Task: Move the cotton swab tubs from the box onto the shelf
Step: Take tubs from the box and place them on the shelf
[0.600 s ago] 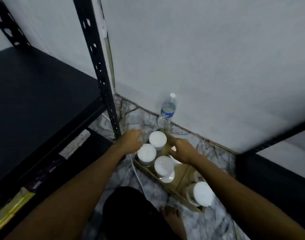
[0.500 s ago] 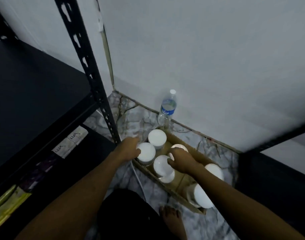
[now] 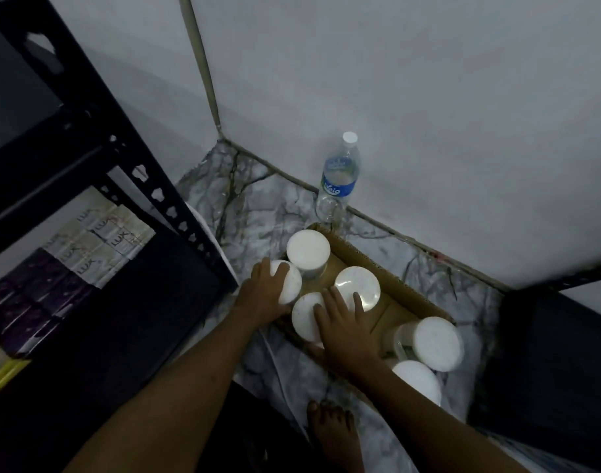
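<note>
Cardboard box (image 3: 391,288): on the marble-patterned floor (image 3: 258,213), close to the wall corner, open at the top.

Cotton swab tubs, white lids, all in the box:
- far tub (image 3: 308,249), upright at the far corner.
- left tub (image 3: 292,283), at the near-left edge, just beside the far tub.
- near tub (image 3: 304,317), at the near wall of the box.
- centre tub (image 3: 357,286), upright, glossy lid.
- two tilted tubs (image 3: 432,343) at the right end, lids toward the camera.

Left hand (image 3: 263,295): laid over the left tub, fingers curled across the lid and down its outer side, gripping it.

Right hand (image 3: 343,322): fingers spread and fairly straight, resting across the lids of the near tub and the centre tub; no closed grip visible.

Water bottle (image 3: 338,179): upright on the floor against the wall, just beyond the box.

Black metal shelf (image 3: 97,138): at left, lower level carrying soap packs (image 3: 97,237). No tub on it.

Bare foot (image 3: 336,435): on the floor, near side of the box.
</note>
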`<action>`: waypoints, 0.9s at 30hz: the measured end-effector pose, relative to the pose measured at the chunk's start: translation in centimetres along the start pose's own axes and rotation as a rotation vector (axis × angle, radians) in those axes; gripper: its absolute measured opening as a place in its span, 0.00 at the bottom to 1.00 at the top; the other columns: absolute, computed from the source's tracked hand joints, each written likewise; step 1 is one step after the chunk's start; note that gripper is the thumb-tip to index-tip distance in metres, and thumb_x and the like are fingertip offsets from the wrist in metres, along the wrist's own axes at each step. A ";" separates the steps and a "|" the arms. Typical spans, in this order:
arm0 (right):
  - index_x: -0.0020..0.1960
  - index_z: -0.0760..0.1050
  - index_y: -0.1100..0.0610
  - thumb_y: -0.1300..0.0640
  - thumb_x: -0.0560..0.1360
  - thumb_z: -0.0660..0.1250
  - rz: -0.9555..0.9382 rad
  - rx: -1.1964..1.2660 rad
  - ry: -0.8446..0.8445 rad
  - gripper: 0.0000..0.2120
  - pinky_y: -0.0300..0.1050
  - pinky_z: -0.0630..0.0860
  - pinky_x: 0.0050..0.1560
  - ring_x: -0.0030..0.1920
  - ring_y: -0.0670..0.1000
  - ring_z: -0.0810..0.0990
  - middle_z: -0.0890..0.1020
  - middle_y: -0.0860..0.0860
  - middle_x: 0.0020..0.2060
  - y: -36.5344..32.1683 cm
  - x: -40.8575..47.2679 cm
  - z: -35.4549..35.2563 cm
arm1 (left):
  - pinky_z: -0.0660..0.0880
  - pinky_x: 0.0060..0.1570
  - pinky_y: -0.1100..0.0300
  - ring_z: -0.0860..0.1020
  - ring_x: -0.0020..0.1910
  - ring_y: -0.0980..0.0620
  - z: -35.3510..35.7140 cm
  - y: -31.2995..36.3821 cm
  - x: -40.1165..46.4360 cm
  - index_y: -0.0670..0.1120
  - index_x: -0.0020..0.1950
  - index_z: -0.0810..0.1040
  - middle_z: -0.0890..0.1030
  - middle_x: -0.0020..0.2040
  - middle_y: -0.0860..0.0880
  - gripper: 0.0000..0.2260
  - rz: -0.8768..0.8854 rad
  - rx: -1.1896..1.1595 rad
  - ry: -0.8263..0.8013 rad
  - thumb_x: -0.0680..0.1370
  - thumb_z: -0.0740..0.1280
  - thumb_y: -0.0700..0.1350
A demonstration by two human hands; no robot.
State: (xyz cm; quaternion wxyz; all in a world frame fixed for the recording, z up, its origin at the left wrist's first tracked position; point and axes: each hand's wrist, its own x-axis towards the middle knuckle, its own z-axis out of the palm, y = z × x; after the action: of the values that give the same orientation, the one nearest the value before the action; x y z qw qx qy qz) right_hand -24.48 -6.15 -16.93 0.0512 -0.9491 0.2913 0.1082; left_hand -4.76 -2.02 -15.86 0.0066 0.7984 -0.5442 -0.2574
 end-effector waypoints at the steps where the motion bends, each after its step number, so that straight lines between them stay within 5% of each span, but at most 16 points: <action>1: 0.57 0.75 0.57 0.34 0.62 0.69 0.010 -0.003 0.015 0.33 0.69 0.66 0.62 0.64 0.63 0.74 0.77 0.62 0.61 0.0 0.2 0.2 | 0.70 0.60 0.43 0.61 0.69 0.36 0.2 0.0 0.1 0.46 0.74 0.57 0.57 0.72 0.37 0.41 0.001 -0.021 0.036 0.69 0.72 0.59; 8: 0.59 0.68 0.57 0.35 0.59 0.71 0.079 0.291 0.121 0.37 0.55 0.78 0.49 0.52 0.61 0.76 0.75 0.62 0.56 -0.3 -0.6 -0.6 | 0.73 0.56 0.47 0.68 0.63 0.43 -0.6 0.1 -2.3 0.49 0.68 0.66 0.67 0.65 0.44 0.44 -0.081 -0.346 0.148 0.57 0.66 0.70; 15: 0.68 0.68 0.57 0.30 0.61 0.63 0.281 0.708 0.206 0.43 0.47 0.65 0.63 0.66 0.58 0.67 0.65 0.59 0.70 -0.4 -3.5 -4.4 | 0.68 0.56 0.57 0.70 0.60 0.44 -2.9 -0.5 -7.6 0.51 0.65 0.73 0.71 0.60 0.45 0.40 -0.105 -0.483 0.327 0.55 0.67 0.65; 21: 0.65 0.71 0.56 0.46 0.63 0.77 0.362 0.839 0.327 0.35 0.46 0.65 0.63 0.65 0.55 0.68 0.69 0.54 0.67 -3.1 -4.8 -8.5 | 0.71 0.56 0.55 0.71 0.60 0.45 -6.1 -1.7 -14.1 0.53 0.63 0.74 0.73 0.60 0.46 0.35 -0.196 -0.526 0.412 0.56 0.75 0.58; 27: 0.63 0.73 0.54 0.47 0.62 0.77 0.198 0.884 0.407 0.32 0.44 0.64 0.65 0.66 0.53 0.66 0.67 0.52 0.67 -7.7 -5.7 -14.6 | 0.69 0.50 0.60 0.74 0.57 0.44 -9.8 -2.9 -21.3 0.54 0.62 0.72 0.67 0.60 0.48 0.32 -0.329 -0.524 0.590 0.61 0.78 0.53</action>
State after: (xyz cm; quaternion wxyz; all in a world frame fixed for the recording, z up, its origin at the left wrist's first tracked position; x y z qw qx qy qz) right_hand -22.15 0.97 -1.16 0.3806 -0.8061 0.4023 -0.2087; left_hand -4.05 15.12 0.42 0.3233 0.8855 -0.3006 -0.1451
